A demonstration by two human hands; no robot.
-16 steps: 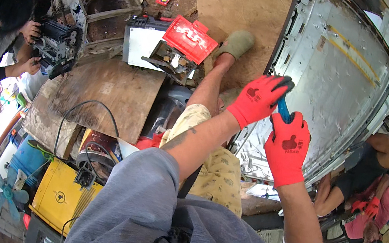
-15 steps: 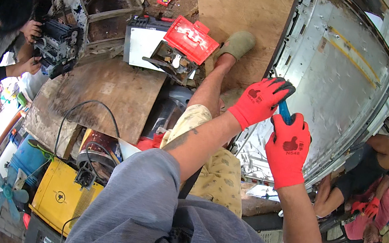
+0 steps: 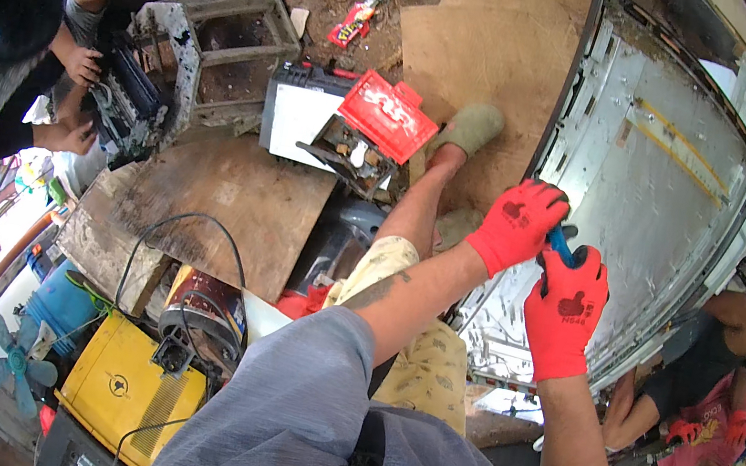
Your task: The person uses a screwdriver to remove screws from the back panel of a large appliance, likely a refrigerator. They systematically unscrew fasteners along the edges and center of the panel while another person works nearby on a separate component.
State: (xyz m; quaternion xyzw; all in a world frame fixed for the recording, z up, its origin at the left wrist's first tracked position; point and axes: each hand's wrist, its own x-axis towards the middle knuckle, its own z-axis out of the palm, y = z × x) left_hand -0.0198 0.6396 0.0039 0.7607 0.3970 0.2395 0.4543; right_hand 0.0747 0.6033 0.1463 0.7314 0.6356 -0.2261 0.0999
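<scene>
Both my hands wear red gloves with dark fingertips and are closed around one blue-handled tool [image 3: 561, 246]. My left hand [image 3: 519, 224] grips its far end. Close behind it, my right hand [image 3: 567, 305] wraps the near end. Most of the tool is hidden by the fingers, so its exact kind does not show. Below the hands lies a large silvery metal panel [image 3: 656, 213] with a dark raised edge and a yellow strip. The hands are over its left part; whether the tool's tip touches it cannot be seen.
At the left, a person's hands [image 3: 86, 67] hold a black machine part [image 3: 125, 114] beside a worn metal frame [image 3: 235, 58]. A red lid [image 3: 389, 115] rests by an open case [image 3: 347, 147]. Another person [image 3: 708, 380] crouches at right. A yellow machine [image 3: 123, 389] and a fan [image 3: 16, 363] stand lower left.
My view has shifted, so the scene sits lower and further right. Both hands stay closed on the blue-handled tool, now drawn closer together. The person at left has tilted the machine part.
</scene>
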